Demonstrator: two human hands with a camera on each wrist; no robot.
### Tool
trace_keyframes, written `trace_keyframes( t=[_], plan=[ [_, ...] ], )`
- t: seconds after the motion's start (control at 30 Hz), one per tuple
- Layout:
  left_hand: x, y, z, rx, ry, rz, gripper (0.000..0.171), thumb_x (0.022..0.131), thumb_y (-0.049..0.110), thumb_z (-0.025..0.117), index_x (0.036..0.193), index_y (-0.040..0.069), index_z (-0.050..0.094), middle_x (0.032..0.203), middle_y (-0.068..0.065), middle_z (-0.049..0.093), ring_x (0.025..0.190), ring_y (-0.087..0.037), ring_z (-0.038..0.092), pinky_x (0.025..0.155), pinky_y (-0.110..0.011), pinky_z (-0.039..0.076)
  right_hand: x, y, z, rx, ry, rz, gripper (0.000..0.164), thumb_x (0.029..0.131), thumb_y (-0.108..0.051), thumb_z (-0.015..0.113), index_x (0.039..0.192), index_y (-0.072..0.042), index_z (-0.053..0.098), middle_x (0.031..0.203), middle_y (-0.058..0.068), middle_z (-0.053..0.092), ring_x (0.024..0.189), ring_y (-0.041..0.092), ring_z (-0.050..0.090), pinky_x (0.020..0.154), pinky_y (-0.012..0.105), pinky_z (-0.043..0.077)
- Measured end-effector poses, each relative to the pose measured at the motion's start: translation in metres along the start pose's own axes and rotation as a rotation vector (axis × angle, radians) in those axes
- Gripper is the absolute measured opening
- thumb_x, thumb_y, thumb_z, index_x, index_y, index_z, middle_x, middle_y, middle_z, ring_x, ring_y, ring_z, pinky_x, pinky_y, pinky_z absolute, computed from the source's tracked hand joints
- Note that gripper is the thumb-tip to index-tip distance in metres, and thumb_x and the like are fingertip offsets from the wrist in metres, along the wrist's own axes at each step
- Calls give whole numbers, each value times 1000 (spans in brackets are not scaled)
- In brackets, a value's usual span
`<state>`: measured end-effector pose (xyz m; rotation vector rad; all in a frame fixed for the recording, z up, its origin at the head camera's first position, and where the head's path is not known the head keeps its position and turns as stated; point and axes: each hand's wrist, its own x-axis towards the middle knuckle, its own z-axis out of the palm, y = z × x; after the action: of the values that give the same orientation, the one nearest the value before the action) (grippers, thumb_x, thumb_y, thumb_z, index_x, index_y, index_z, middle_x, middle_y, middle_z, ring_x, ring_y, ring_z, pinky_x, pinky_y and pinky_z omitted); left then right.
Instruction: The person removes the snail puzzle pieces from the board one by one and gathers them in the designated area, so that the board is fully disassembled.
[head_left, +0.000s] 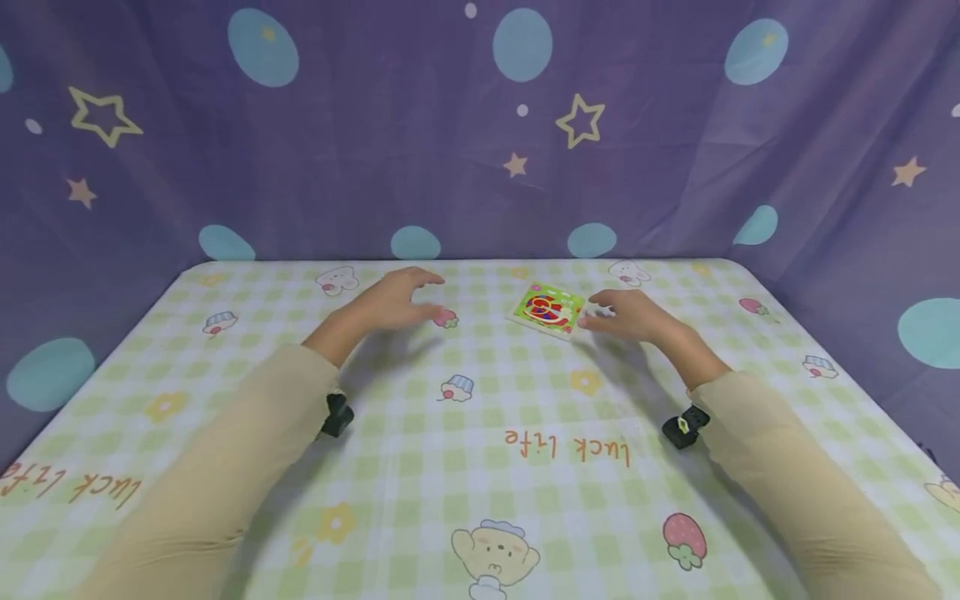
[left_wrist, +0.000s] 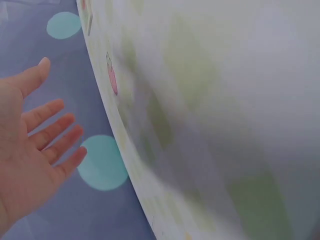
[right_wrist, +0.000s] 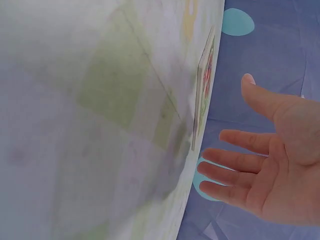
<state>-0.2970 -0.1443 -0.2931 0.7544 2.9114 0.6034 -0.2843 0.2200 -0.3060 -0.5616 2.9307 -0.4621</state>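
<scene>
A flat square board (head_left: 548, 310) with a green, red and blue picture lies near the table's far side, a little right of the middle. In the right wrist view the same board (right_wrist: 204, 85) shows edge-on as a thin slab. My right hand (head_left: 624, 315) is just to the right of it, fingers spread and slightly bent, holding nothing. My left hand (head_left: 393, 302) hovers to the board's left, well apart from it. In the left wrist view the left hand (left_wrist: 40, 150) has its fingers spread with nothing in them.
A cloth (head_left: 405, 500) with green checks, printed fruit, animals and lettering covers the table. Behind it hangs a purple curtain (head_left: 420, 150) with stars and blue ovals. Black wrist devices sit at the left cuff (head_left: 337, 415) and the right cuff (head_left: 686, 427).
</scene>
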Motion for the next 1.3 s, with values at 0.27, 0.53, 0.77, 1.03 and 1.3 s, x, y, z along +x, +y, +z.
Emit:
trace_keyframes(
  t=[0.27, 0.53, 0.77, 1.03, 1.3],
  plan=[
    [51, 12, 20, -12, -83, 30, 54, 93, 34, 59, 138, 6, 49, 136, -18, 55, 126, -34, 52, 112, -46, 37, 15, 1, 6, -44, 23, -77, 53, 92, -28, 61, 130, 7, 52, 127, 29, 59, 117, 43, 56, 102, 52, 44],
    [87, 36, 32, -44, -179, 30, 49, 95, 32, 58, 137, 7, 52, 142, -12, 52, 132, -30, 48, 112, -43, 38, 32, -6, 7, -58, 58, -166, 50, 81, -21, 74, 117, 10, 60, 111, 27, 67, 104, 40, 63, 94, 49, 49],
    [108, 56, 48, -45, -180, 49, 45, 93, 25, 62, 133, 6, 55, 139, -10, 56, 127, -26, 53, 110, -38, 41, 39, -9, 8, -54, 56, -153, 43, 79, -18, 74, 112, 8, 64, 106, 25, 70, 100, 37, 65, 92, 47, 51],
    [122, 67, 64, -10, -146, 49, 42, 89, 22, 67, 129, 9, 60, 137, -9, 58, 130, -24, 51, 113, -35, 37, 45, -12, 8, -108, 53, -173, 36, 80, -20, 75, 103, 7, 69, 88, 17, 71, 79, 28, 60, 79, 42, 49],
    [129, 67, 67, 105, -159, 132, 38, 90, 24, 66, 124, 9, 65, 134, -8, 60, 117, -22, 56, 105, -33, 43, 49, -7, 12, -115, 70, -166, 34, 78, -19, 76, 98, 8, 70, 81, 17, 70, 76, 29, 59, 75, 40, 48]
  ],
)
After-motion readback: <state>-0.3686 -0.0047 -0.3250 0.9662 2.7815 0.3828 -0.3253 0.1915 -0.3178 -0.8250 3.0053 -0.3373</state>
